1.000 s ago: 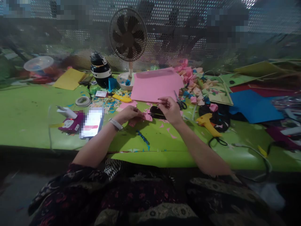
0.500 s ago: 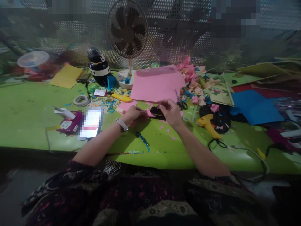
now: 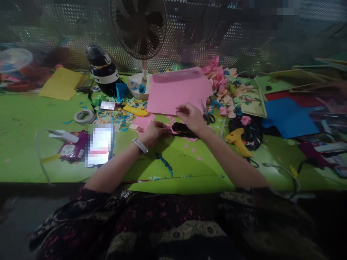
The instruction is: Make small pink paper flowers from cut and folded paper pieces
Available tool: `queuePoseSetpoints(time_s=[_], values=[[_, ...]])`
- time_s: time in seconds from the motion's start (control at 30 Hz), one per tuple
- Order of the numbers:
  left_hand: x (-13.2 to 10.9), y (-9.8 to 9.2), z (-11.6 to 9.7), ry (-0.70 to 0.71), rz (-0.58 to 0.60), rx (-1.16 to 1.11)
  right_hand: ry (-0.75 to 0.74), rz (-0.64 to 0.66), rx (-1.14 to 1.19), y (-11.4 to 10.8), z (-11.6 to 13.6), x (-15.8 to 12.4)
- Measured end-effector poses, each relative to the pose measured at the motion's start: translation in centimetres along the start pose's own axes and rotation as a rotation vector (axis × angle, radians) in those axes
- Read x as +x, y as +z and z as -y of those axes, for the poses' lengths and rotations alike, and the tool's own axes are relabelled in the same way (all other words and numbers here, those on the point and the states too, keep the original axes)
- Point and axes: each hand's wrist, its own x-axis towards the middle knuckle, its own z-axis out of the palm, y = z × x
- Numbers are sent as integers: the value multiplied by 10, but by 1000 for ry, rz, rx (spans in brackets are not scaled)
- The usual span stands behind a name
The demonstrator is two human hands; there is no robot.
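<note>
My left hand (image 3: 155, 133), with a white watch band (image 3: 140, 145) on its wrist, rests low over the table. Its fingers are pinched together on a small piece of pink paper, mostly hidden under them. A black stapler-like tool (image 3: 181, 128) lies just right of those fingertips, with pink scraps around it. Above this tool my right hand (image 3: 192, 117) hovers, its thumb and fingers bent and slightly apart, with nothing visible between them. Behind both hands lies a large pink sheet (image 3: 177, 90). Scissors (image 3: 208, 115) lie beside the sheet's right corner.
Folded pink and peach paper pieces (image 3: 223, 86) are heaped at the back right. A yellow glue gun (image 3: 239, 141) lies right of my forearm. Left are a phone (image 3: 99, 144), a tape roll (image 3: 84, 116), a yellow cutter (image 3: 135, 110) and a dark bottle (image 3: 103, 72). A fan (image 3: 139, 27) stands behind.
My right hand has lifted up and away from the black tool, and its fingers have loosened. My left hand stays pinched in about the same place. The camera view has shifted slightly.
</note>
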Motion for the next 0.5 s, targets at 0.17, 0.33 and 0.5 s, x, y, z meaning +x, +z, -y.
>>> queuePoseSetpoints(time_s=[0.17, 0.33, 0.5], values=[[0, 3, 3, 39, -16, 8, 33, 131, -166, 21, 7, 22], [4, 2, 4, 38, -56, 95, 41, 259, -360, 34, 12, 24], [7, 0, 4, 29, -69, 203, 57, 320, -436, 38, 13, 20]])
